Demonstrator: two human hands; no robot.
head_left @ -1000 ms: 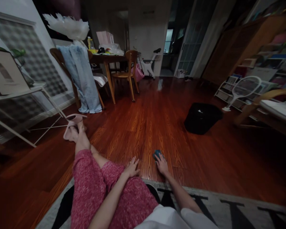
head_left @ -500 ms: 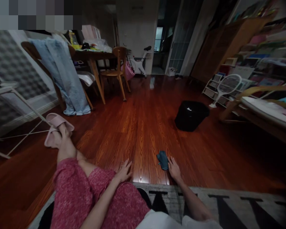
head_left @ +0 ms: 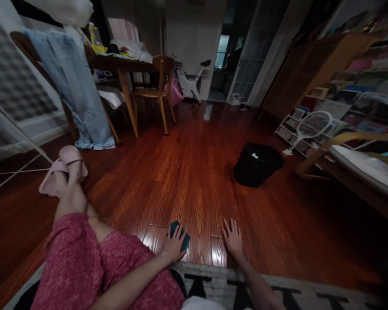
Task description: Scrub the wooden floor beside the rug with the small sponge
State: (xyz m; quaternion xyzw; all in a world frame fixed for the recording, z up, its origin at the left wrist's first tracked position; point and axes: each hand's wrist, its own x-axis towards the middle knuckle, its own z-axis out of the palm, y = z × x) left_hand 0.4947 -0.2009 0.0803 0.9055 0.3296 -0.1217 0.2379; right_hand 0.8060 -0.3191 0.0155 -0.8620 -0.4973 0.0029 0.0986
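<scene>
A small dark teal cloth-like piece (head_left: 185,242) lies on the wooden floor, partly covered by my left hand (head_left: 175,246). The fingers of that hand are spread out flat on top of it, with the teal edges showing beyond them. To the right, my right hand (head_left: 233,239) is held low at the floor with its fingers apart and nothing in them. Bare floorboards lie between the two hands.
A black bin (head_left: 258,165) with something white inside stands ahead to the right. My legs in pink shorts (head_left: 116,262) stretch to the left. Further off are a wooden chair (head_left: 163,82), jeans (head_left: 74,86), a white racket (head_left: 312,127) and a patterned rug (head_left: 220,284).
The teal piece was beside my right hand and is now under my left hand, further left. My right hand is empty. The camera view has shifted slightly.
</scene>
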